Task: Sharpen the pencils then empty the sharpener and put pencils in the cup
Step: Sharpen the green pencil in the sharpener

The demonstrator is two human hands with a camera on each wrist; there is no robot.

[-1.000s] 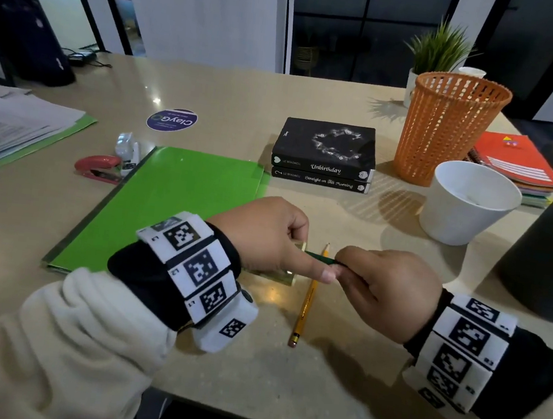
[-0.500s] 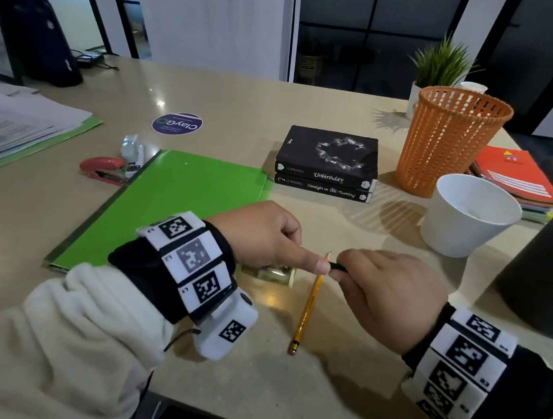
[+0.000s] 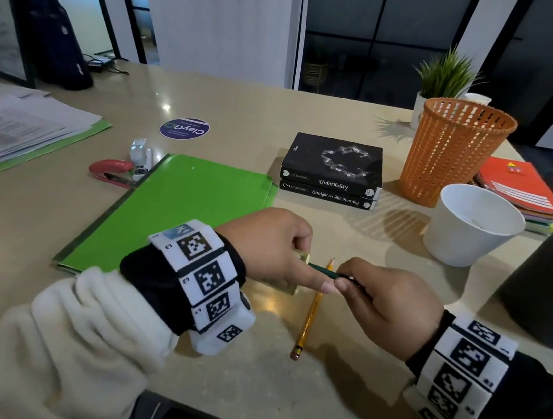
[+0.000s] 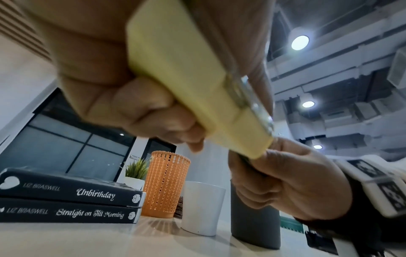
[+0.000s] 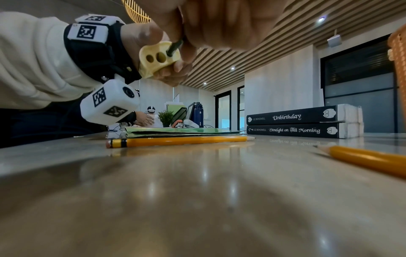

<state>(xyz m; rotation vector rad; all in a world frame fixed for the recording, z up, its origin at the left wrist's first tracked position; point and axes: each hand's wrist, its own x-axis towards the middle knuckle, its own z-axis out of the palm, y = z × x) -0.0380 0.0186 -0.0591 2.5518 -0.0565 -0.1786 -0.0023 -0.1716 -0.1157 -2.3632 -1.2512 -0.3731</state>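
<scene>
Fingers of the left hand (image 3: 274,247) clamp the pale yellow plastic sharpener (image 5: 157,57); the right hand (image 3: 385,301) pinches a dark green pencil (image 3: 325,271) seated in it. Two yellow pencils (image 5: 182,140) beside the sharpener look pointed; emptying and filling the white cup (image 3: 466,227) remain.

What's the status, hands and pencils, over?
Left hand grips yellow sharpener. Right hand holds green pencil in its hole. Two yellow pencils lie on the table, one under the hands. White cup clear.
</scene>
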